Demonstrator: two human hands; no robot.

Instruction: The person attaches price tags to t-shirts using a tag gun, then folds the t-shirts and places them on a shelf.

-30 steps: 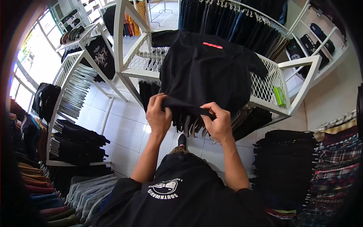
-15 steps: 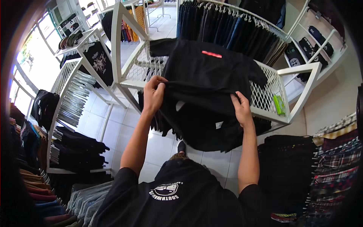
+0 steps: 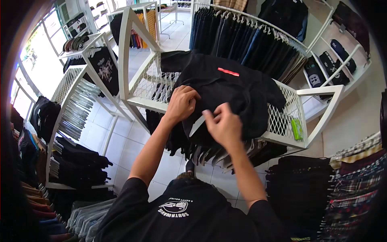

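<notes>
A black shirt [image 3: 238,86] with a red strip lies spread over the white mesh rack top, its lower part bunched toward me. My left hand [image 3: 183,104] is on the shirt's near left part, fingers curled; what they grip is hidden. My right hand [image 3: 223,125] is over the near middle of the shirt, slightly blurred, with thumb and fingers apart and nothing visible between them. A pale, flat piece [image 3: 196,124] shows at the shirt's near edge, between the two hands.
The white rack [image 3: 141,103] has raised end frames left and right. A green packet [image 3: 297,129] lies on its right end. Trousers [image 3: 242,40] hang behind it. Clothes racks stand at the left, plaid shirts [image 3: 354,185] at the right. Garments hang under the rack.
The shirt's lower part has moved up from hanging over the front edge onto the rack. My right hand has let go and moved left toward my left hand, which has shifted slightly right.
</notes>
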